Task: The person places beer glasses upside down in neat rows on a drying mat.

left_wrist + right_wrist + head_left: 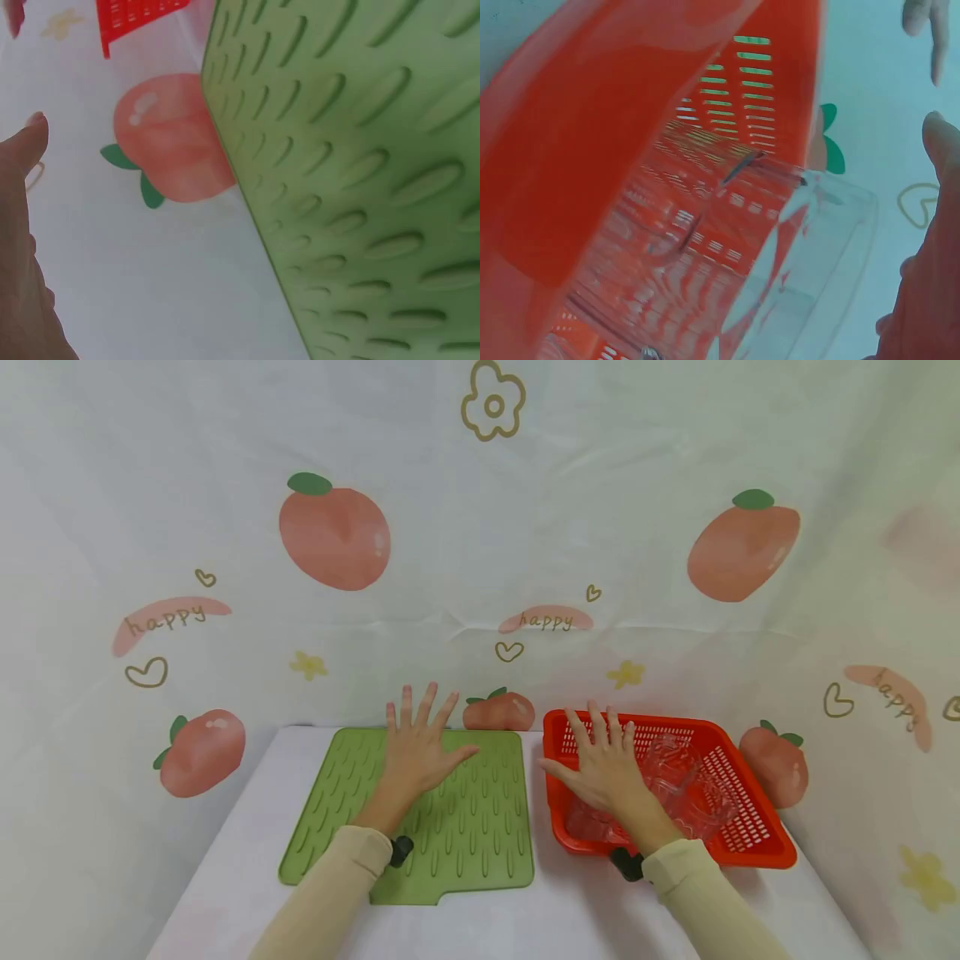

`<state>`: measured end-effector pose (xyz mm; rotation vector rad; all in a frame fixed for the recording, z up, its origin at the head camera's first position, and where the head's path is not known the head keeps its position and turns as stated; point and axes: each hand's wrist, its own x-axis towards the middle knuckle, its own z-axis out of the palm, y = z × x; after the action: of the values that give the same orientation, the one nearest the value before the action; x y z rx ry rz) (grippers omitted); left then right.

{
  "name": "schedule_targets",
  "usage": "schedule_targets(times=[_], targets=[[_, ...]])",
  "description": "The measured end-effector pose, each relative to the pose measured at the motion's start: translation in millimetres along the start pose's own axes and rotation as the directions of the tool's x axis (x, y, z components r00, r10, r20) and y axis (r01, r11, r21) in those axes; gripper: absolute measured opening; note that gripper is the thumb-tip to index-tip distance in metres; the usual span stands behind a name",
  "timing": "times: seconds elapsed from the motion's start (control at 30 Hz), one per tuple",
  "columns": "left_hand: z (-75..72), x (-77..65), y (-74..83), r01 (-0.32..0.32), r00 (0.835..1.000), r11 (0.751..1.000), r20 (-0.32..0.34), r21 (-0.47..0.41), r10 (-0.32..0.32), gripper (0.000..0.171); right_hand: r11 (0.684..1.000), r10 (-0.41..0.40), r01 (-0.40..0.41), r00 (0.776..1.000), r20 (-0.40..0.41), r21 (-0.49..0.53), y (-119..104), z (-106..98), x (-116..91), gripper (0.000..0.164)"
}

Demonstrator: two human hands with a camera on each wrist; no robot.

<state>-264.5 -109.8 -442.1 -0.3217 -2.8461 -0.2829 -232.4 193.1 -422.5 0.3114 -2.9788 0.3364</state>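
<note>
My left hand (415, 752) is held with fingers spread above a green ridged drying mat (480, 852), touching nothing that I can see. The mat (360, 150) fills the right of the left wrist view. Over a red plastic basket (757, 852) hovers my right hand (606, 770), its fingers also spread and holding nothing. Inside the basket lie several clear glasses (705, 806), partly hidden by the right hand and forearm. In the right wrist view one clear glass (727, 225) leans with its thick end near the basket's wall (630, 112).
Both the mat and the basket lie on a white-covered table (232, 860), side by side with a narrow gap between. Behind the table hangs a white cloth backdrop (480, 527) printed with peach-coloured fruit, hearts and flowers. Dark wrist cameras (401, 852) sit below both hands.
</note>
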Motion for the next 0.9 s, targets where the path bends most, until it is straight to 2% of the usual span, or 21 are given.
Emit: schedule_targets(times=[0.33,0.63,0.9], targets=[[6.1,-7.7,-19.8,-0.007,0.999,1.000,-0.045,0.019,0.008,0.096,0.999,-0.042,0.042,0.999,-0.005,0.009,6.2,-9.0,-10.7,0.099],[11.3,-17.5,-32.4,0.023,1.000,0.999,0.003,-0.026,-0.023,0.096,0.996,-0.092,0.093,0.994,-0.054,0.017,17.0,-12.2,-22.1,0.098],[17.8,-25.0,-43.3,0.053,0.998,0.997,0.032,-0.047,-0.052,0.097,0.996,-0.081,0.083,0.996,-0.034,0.044,24.0,-14.5,-33.4,0.099]])
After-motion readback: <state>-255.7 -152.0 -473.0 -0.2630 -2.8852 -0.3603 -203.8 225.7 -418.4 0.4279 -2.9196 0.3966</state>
